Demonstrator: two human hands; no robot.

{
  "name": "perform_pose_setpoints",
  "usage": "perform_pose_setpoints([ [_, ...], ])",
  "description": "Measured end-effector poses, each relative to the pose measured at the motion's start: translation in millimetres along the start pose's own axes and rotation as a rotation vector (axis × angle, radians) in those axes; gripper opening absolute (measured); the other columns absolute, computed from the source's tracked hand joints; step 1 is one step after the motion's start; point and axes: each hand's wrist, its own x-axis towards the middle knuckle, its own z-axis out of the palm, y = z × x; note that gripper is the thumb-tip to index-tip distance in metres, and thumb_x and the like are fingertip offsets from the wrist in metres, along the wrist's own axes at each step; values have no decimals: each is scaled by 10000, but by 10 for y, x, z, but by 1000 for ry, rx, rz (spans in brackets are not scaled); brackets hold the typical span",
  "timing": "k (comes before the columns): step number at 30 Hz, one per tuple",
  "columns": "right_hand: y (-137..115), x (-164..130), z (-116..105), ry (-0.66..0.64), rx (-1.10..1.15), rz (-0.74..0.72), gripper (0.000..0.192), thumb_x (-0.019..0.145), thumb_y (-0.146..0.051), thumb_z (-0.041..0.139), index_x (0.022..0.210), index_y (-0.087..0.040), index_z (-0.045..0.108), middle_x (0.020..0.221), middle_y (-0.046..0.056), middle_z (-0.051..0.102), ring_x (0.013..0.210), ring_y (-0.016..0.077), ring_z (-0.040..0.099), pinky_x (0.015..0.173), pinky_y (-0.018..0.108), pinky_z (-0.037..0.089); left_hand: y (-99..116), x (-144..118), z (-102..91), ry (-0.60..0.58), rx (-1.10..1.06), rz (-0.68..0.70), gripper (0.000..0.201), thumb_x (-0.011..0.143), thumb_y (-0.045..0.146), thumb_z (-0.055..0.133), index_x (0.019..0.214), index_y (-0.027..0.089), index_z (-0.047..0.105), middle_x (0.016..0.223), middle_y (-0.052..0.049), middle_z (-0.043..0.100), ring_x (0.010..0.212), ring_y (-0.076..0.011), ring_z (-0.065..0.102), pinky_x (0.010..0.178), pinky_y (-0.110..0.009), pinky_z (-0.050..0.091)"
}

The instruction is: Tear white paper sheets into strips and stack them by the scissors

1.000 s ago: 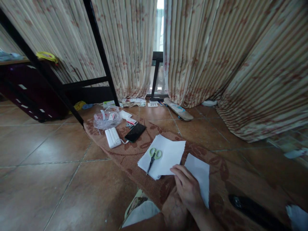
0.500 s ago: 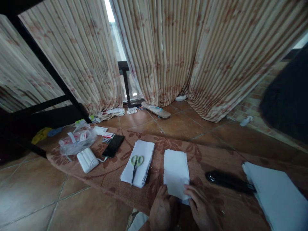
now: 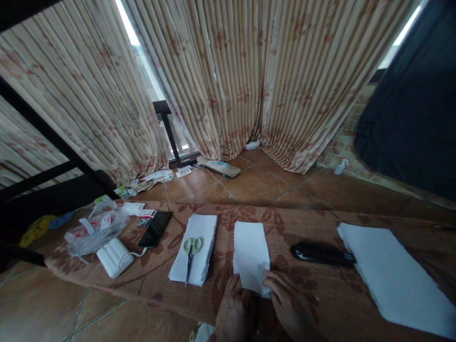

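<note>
A small stack of white paper sheets lies on the brown patterned cloth right in front of me. My left hand is curled, its fingers closed at the stack's near left corner. At the near right edge, my right hand grips the paper between thumb and fingers, the thumb mostly hidden. To the left is a second stack of paper, with green-handled scissors lying on top. A black, glossy long object, its kind unclear, rests to the right beside larger white sheets.
On the left of the cloth lie a phone, a white power bank with a cable and a clear plastic bag. A skateboard sits on the tiled floor by the curtains. Dark fabric hangs at right.
My view has swung slightly to the right, so everything appears shifted left. The top sheet now sits more evenly over the stack, and both hands remain at its near edges.
</note>
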Motion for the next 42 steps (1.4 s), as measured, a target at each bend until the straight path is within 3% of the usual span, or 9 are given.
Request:
perform_pose_setpoints([
  [9, -27, 16, -13, -23, -35, -20, 312, 824, -29, 437, 917, -248, 637, 1066, 39, 673, 1027, 202, 609, 883, 356, 526, 15, 23, -26, 14, -12, 15, 263, 732, -6, 512, 844, 202, 629, 867, -45, 631, 887, -240, 560, 815, -406, 516],
  [19, -2, -2, 31, 43, -40, -66, 277, 863, -60, 434, 915, -235, 642, 1047, 50, 673, 1007, 193, 602, 859, 332, 518, 49, 40, -92, -37, -53, -8, 282, 784, 22, 500, 954, 199, 639, 954, -66, 635, 960, -266, 552, 861, -452, 511],
  [26, -60, -4, -24, 10, -71, -26, 322, 797, -35, 436, 966, -222, 637, 1090, 52, 664, 1049, 208, 576, 905, 353, 481, 49, 41, -103, -65, -50, -19, 255, 771, 26, 480, 871, 195, 644, 900, -80, 639, 934, -271, 575, 853, -471, 517],
  [31, -126, -15, -135, -44, -136, -37, 350, 750, -99, 502, 1057, -218, 622, 1170, 43, 648, 1133, 258, 519, 939, 416, 429, -93, -43, -71, 39, -169, -96, 410, 828, 42, 422, 1193, 189, 538, 1192, -106, 580, 1133, -250, 530, 957, -444, 478],
  [37, -138, 21, -152, -51, -131, -27, 240, 883, -175, 463, 1043, -238, 630, 1134, 25, 668, 1110, 228, 528, 925, 393, 418, -300, -141, 43, 310, -309, -338, 377, 930, 134, 350, 1298, 192, 407, 1276, -109, 528, 1198, -211, 503, 1033, -431, 421],
  [40, -134, 23, -138, -49, -129, -25, 240, 902, -186, 453, 1059, -242, 626, 1131, 27, 668, 1094, 222, 537, 915, 391, 418, -250, -144, 22, 277, -191, -262, 434, 941, 155, 357, 1372, 207, 355, 1403, -109, 424, 1300, -221, 401, 1071, -442, 377],
  [42, -128, 17, -133, -46, -133, -31, 241, 903, -188, 454, 1068, -237, 623, 1132, 33, 668, 1088, 222, 540, 918, 390, 417, -167, -131, -26, 153, -69, -143, 471, 936, 168, 388, 1400, 235, 347, 1466, -86, 354, 1351, -238, 323, 1079, -459, 360],
])
